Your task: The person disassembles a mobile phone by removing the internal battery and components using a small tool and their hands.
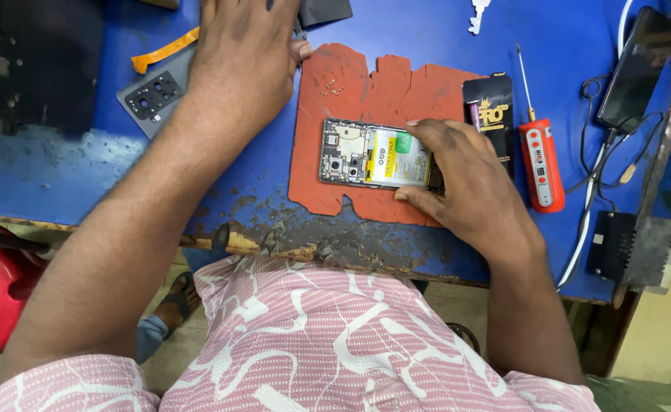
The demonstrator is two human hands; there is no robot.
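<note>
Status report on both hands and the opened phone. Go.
Right hand grips the opened phone on the red mat. Left hand reaches to the mat's far corner, holding nothing visible. Small screws loose on mat; red screwdriver beside the right hand.

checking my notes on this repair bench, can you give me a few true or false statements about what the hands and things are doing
1. The right hand grips the opened phone. True.
2. The phone lies on a green mat. False: the mat is red-orange.
3. The left hand holds the screwdriver. False: the red screwdriver lies untouched, right of the phone.
4. A grey back cover with camera holes lies beside the left hand. True.
5. Small screws lie on the mat above the phone. True.
</note>
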